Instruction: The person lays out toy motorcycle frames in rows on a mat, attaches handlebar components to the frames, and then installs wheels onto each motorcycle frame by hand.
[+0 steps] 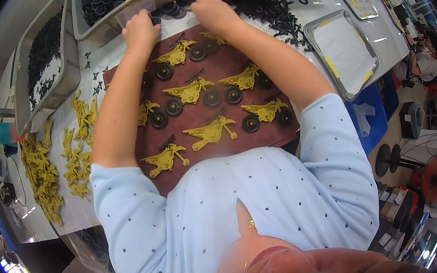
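Both my arms reach forward over a dark red mat (pixel 229 135) that carries several yellow toy motorbike frames (pixel 190 91), most fitted with black wheels (pixel 173 106). My left hand (pixel 140 31) rests at the mat's far edge on a small heap of loose black wheels (pixel 171 8), fingers curled down on them. My right hand (pixel 213 11) lies beside it on the same heap, fingers bent over the wheels. What each hand grips is hidden under the fingers. Two frames nearest me (pixel 165 159) have no wheels.
A grey bin of black wheels (pixel 106 1) stands behind the hands, another bin (pixel 40 65) at left. Piles of yellow frames (pixel 42 173) lie left of the mat. Black small parts (pixel 274 14) and an empty metal tray (pixel 343 49) lie at right. Another person sits far right.
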Demonstrator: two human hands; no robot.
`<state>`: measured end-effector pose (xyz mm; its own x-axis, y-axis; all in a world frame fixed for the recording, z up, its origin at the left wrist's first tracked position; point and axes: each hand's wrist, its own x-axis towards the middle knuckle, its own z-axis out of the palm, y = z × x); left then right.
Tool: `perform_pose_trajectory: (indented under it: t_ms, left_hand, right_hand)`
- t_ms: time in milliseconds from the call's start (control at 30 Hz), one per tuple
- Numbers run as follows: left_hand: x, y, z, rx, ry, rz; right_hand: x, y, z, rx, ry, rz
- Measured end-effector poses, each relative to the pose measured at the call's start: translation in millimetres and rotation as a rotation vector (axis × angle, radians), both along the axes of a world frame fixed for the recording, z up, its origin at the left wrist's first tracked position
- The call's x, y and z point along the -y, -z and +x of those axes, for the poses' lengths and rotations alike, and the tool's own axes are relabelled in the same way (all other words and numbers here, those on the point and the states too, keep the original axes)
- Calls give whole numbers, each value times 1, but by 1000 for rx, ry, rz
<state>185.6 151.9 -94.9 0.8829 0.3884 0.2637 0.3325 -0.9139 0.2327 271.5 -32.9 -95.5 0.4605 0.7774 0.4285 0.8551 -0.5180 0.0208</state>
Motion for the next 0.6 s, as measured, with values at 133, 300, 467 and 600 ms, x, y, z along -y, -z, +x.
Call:
perform_pose_trajectory:
  t_ms: [133, 300, 467, 600]
  left_hand:
    - [14, -9, -68, 265, 329, -23]
    - [79, -34, -206, -16, 652, -413]
    - [104, -13, -255, -45, 596, -372]
    - [108, -4, -262, -1, 568, -308]
  right_hand:
    - [69, -29, -73, -230, -164, 303]
    - [153, -24, -170, -169, -585, 194]
    - [169, -9, -210, -51, -601, 165]
    - [170, -5, -216, -28, -601, 152]
